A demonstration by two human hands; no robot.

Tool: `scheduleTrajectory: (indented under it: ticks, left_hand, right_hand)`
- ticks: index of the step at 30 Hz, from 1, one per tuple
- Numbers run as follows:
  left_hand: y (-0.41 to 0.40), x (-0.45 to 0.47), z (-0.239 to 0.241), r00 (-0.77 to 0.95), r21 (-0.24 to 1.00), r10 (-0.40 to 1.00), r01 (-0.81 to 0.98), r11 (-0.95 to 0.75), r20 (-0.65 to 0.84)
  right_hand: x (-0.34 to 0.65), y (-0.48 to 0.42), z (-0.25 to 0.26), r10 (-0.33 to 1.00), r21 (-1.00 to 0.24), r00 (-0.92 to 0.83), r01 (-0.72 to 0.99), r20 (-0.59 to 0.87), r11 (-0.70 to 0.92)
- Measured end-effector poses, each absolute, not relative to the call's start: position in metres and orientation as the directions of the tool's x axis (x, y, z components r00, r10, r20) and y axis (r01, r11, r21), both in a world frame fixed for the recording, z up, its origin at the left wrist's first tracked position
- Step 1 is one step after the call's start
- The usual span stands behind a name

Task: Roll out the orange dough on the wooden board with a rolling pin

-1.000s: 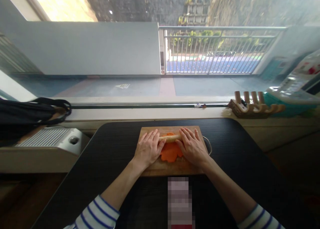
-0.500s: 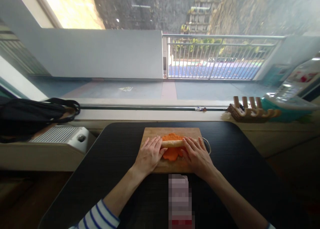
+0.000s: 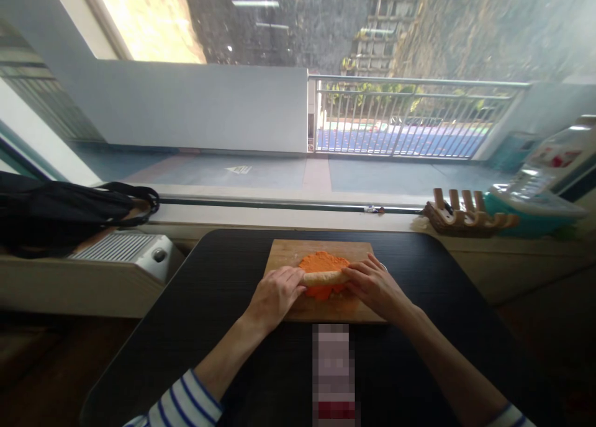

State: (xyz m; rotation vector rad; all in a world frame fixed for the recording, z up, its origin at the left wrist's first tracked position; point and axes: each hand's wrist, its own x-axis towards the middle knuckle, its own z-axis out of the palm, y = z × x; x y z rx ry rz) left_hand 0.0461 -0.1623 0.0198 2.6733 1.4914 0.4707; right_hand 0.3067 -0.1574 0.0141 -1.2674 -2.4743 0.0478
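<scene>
A pale wooden rolling pin (image 3: pixel 325 278) lies across a flattened sheet of orange dough (image 3: pixel 321 262), which rests on a wooden cutting board (image 3: pixel 285 251). My left hand (image 3: pixel 278 290) is closed around the pin's left end, thumb on the near side. At the other end, my right hand (image 3: pixel 372 285) grips the pin with its fingers curled over the top. Both ends of the pin are hidden by the hands. Orange dough shows on the far side of the pin and a smaller part on the near side.
The board stands on a black table (image 3: pixel 223 272). A blurred pink and red item (image 3: pixel 334 365) is at the near edge. On the sill are a black bag (image 3: pixel 69 213), a wooden rack with pegs (image 3: pixel 459 213), a teal container (image 3: pixel 521 213) and a plastic bottle (image 3: pixel 544 163).
The rolling pin has moved toward me over the dough, baring more of its far part. My fingers have gone from lying flat on the pin to curling around it. The view has shifted slightly.
</scene>
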Motion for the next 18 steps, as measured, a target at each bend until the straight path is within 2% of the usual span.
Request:
scheduleTrajectory:
  ticks: [7, 13, 18]
  left_hand:
    - [-0.174, 0.054, 0.013, 0.45, 0.224, 0.862, 0.838, -0.498, 0.234]
    - [-0.167, 0.05, 0.004, 0.452, 0.179, 0.849, 0.843, -0.507, 0.273]
    - [-0.157, 0.056, -0.001, 0.412, 0.098, 0.863, 0.885, -0.456, 0.293]
  right_hand:
    - [0.307, -0.16, 0.022, 0.821, -0.234, -0.486, 0.797, 0.3, 0.557]
    - [0.284, -0.149, 0.014, 0.866, -0.214, -0.406, 0.855, 0.291, 0.472]
    - [0.274, -0.142, 0.011, 0.897, -0.148, -0.36, 0.902, 0.256, 0.405]
